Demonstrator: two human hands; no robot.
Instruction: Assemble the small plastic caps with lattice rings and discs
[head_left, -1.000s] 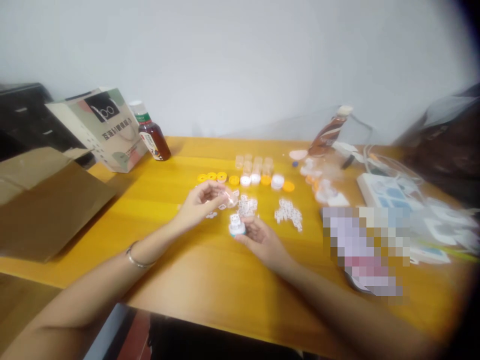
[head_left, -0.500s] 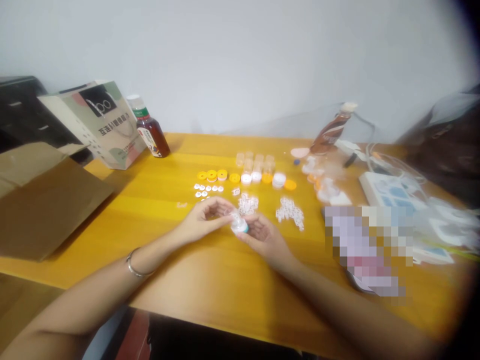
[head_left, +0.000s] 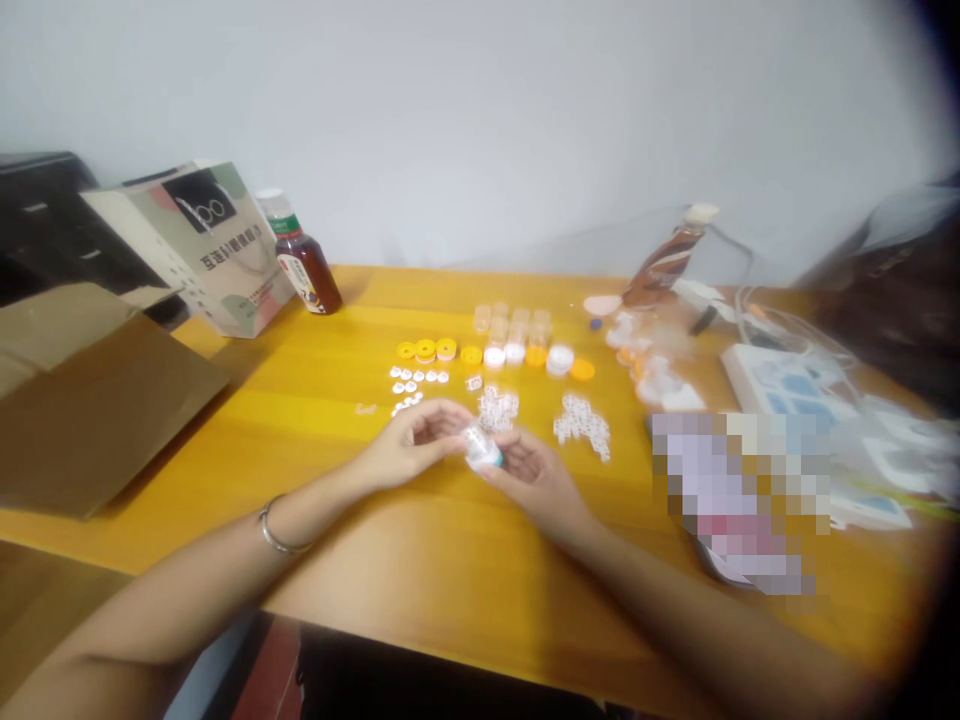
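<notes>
Between my two hands is a small clear plastic jar (head_left: 480, 446) with a white and teal cap on its lower right end, tilted above the table. My left hand (head_left: 420, 442) grips its upper left side with thumb and fingers. On the capped end, the fingers of my right hand (head_left: 536, 482) are closed. A pile of small white printed pieces (head_left: 497, 410) lies just behind the jar, and a second white pile (head_left: 581, 428) is to the right. Small white round discs (head_left: 409, 387) are spread beyond my left hand.
Yellow caps (head_left: 425, 350) and white caps (head_left: 514, 354) form a row, with clear jars (head_left: 519, 325) behind. A cardboard box (head_left: 112, 400), paper bag (head_left: 217, 250) and dark drink bottle (head_left: 307, 265) stand left. Rightward are a brown bottle (head_left: 664, 265), a power strip (head_left: 780, 380) and a blurred-out flat object (head_left: 727, 510).
Both hands keep hold of the jar, which has tipped slightly and shifted a little to the right. The things on the table stay in place.
</notes>
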